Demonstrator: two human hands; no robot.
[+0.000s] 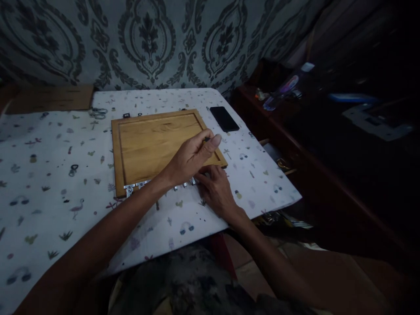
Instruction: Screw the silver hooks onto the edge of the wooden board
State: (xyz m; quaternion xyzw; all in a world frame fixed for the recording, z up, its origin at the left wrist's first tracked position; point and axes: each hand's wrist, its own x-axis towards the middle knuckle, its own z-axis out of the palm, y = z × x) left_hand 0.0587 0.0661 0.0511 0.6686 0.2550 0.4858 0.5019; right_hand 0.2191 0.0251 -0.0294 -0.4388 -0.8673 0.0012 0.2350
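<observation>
A wooden panel with a raised frame [151,140] lies flat on the table. Along its near edge runs a row of small silvery metal hinges [129,189], partly hidden by my left forearm. My left hand [193,155] is closed above the panel's near right part, thumb uppermost; a small dark and yellowish bit shows at its fingers, too little to name. Just below it, my right hand [216,190] rests at the panel's near edge. Its fingers are bent together against a metal hinge [193,180] at the row's right end, their tips partly covered.
A black phone [224,119] lies right of the panel on the patterned tablecloth [82,166]. Cardboard [52,99] and scissors [98,113] are at the back left. Small dark hardware [73,169] lies on the left. A plastic bottle [285,89] is on the dark furniture at right.
</observation>
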